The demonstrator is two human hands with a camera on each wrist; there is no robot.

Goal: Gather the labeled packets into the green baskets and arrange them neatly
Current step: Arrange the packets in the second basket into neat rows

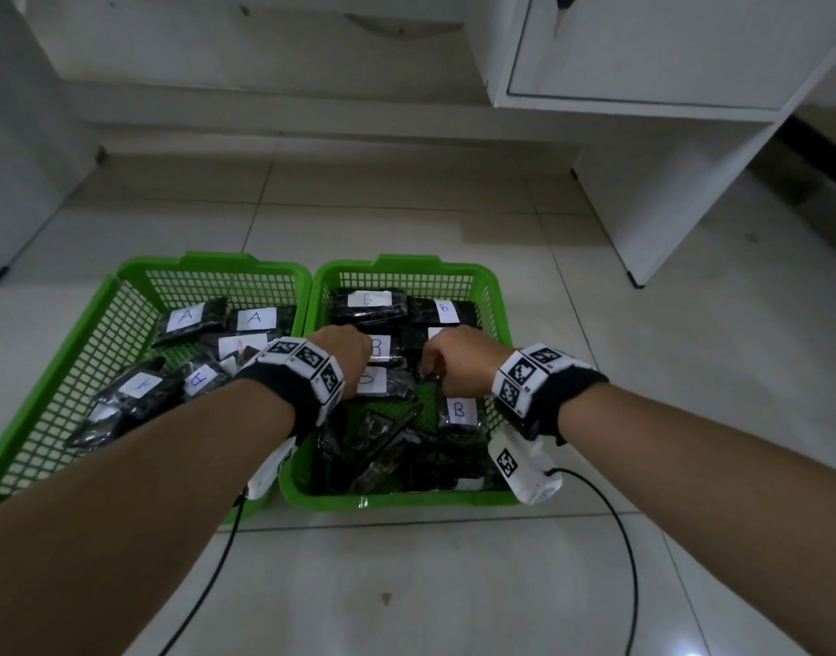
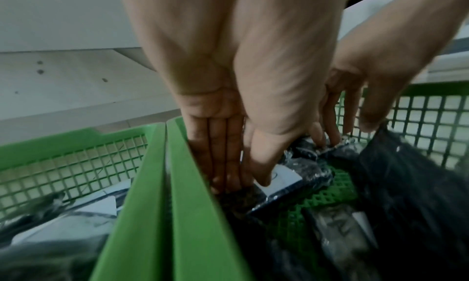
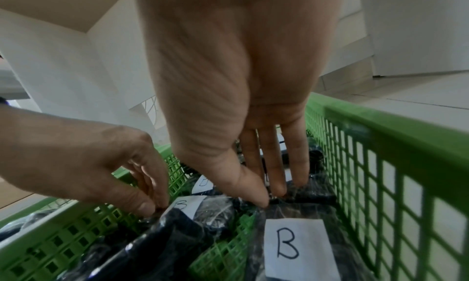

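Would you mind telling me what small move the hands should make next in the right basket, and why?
Probably slide the B packet back until it sits square against the row of B packets behind. The left hand pinches its labelled end at the right basket wall, the right hand holds its other end, and bare mesh floor shows beside it.

The head camera is looking forward and down, taking in the left hand (image 1: 345, 357), the right hand (image 1: 458, 364), the left basket (image 1: 89, 352) and the right basket (image 1: 397, 500) on the floor (image 1: 406, 220). The left wrist camera is sitting close behind its hand, facing along the fingers (image 2: 223, 155) into the right basket; the right wrist camera is doing likewise. Both wrist views are sharing the packet (image 2: 286, 178) between the hands.
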